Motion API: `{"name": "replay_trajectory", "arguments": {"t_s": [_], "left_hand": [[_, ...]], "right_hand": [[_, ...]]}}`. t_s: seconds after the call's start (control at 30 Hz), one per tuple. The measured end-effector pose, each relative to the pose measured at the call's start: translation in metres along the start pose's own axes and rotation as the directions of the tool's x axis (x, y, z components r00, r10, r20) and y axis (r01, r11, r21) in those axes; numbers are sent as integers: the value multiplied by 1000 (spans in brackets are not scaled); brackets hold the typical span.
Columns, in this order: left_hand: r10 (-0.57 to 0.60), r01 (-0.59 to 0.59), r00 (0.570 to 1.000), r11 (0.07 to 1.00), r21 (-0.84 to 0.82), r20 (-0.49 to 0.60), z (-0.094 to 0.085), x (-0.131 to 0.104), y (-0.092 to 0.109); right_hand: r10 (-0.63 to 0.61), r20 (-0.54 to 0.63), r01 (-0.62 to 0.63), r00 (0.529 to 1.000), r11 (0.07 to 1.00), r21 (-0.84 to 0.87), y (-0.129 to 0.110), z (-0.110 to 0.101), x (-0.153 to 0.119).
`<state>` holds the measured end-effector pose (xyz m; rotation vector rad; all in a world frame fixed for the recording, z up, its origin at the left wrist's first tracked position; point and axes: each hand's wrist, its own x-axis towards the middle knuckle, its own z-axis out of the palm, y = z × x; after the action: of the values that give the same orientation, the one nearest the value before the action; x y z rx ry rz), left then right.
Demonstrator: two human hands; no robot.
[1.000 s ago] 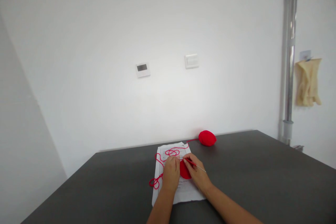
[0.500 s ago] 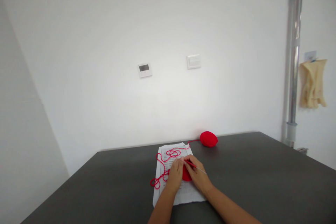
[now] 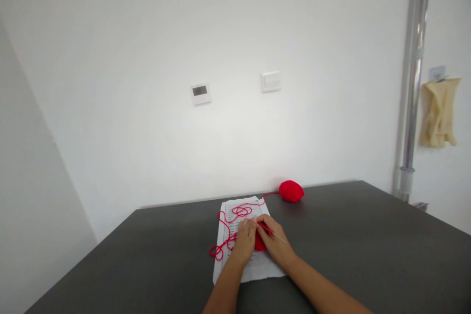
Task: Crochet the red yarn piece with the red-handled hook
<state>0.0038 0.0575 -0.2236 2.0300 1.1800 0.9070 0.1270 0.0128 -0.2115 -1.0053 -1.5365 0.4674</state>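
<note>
My left hand [image 3: 245, 240] is closed on a small red crochet piece [image 3: 259, 243], which shows between my two hands. In my right hand [image 3: 278, 246] is a crochet hook [image 3: 277, 237] with a red grip, its thin pale shaft sticking out to the lower right. The fingertips of both hands meet at the top edge of the piece, so the hook's working end is hidden. Loose red yarn [image 3: 241, 211] lies in loops left of and beyond my hands. It leads back to a red ball of yarn [image 3: 291, 191] near the wall.
Under my hands lies a printed paper sheet [image 3: 253, 272] on the dark table [image 3: 176, 255]. A white wall rises behind, with a thermostat [image 3: 200, 94] and a switch [image 3: 271, 81]. To the right are a metal pipe [image 3: 415, 93] and hanging pale yellow gloves [image 3: 439, 113].
The whole view has shifted slightly, with the table and wall fittings a little higher in the picture. My hands keep nearly the same hold on the crochet piece and hook.
</note>
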Motion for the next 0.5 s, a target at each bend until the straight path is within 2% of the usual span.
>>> {"name": "replay_trajectory", "arguments": {"t_s": [0.13,0.23,0.3,0.5], "left_hand": [[-98,95,995,993,-70,-32,0,1,5],[-86,62,991,975,-213,-103,-1,4,8],[-76,42,991,959,-281,-109,-1,5,9],[-156,115,983,936,-334,-101,-2,7,14]], "right_hand": [[-10,11,10,1000,1000,8,-1,1,1],[17,40,-19,999,998,53,-2,-1,4],[48,56,-52,997,995,82,-3,-3,6],[126,92,-137,988,982,127,-2,-8,10]]}}
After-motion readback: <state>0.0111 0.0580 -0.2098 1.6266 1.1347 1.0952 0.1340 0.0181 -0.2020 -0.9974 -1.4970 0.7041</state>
